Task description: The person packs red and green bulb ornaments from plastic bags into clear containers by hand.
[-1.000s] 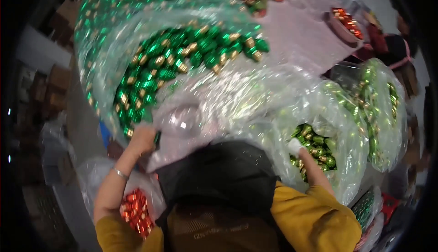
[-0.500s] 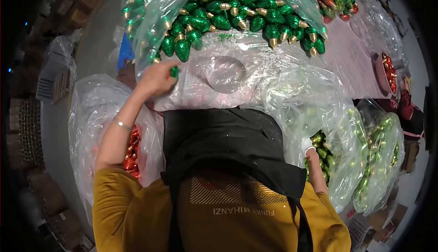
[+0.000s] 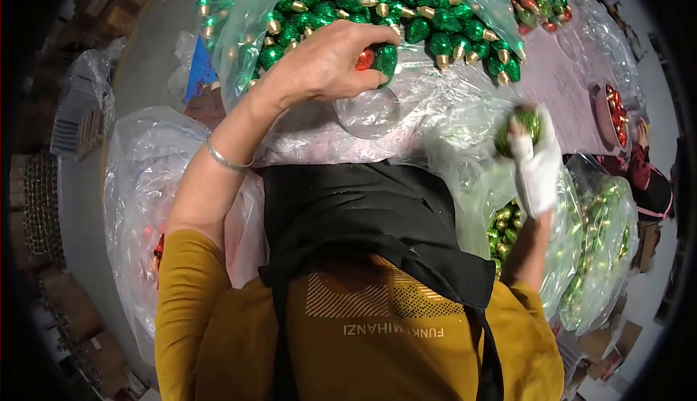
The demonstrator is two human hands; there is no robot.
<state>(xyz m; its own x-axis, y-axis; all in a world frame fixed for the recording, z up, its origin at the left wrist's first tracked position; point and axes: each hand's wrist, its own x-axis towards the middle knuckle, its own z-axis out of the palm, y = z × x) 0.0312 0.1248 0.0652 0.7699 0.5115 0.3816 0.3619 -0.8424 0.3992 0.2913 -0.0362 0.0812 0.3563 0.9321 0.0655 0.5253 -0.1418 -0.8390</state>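
My left hand (image 3: 327,59) is above the table, closed around a dark green glitter bulb ornament (image 3: 386,63) and a red bulb ornament (image 3: 364,59). Just below it lies a clear round dish (image 3: 370,119) on the plastic-covered table. My right hand (image 3: 536,165), in a white fingerless-looking glove, is closed on a light green bulb ornament (image 3: 528,121); motion blur hides whether it holds more than one. Beneath that arm, an open clear bag (image 3: 465,154) shows light green ornaments (image 3: 502,230). Beyond my left hand, green bulb ornaments with gold caps (image 3: 363,1) spill from a plastic bag.
A clear bag (image 3: 138,176) with red ornaments stands at my left. On the right are another bag of light green ornaments (image 3: 595,234) and a pink bowl of red ones (image 3: 613,118). Mixed ornaments (image 3: 537,1) lie at far right; another person (image 3: 648,179) stands beyond the bowl.
My left hand has moved right from the pile's left edge to above the clear dish. My right hand has come up out of the bag with a light green ornament.
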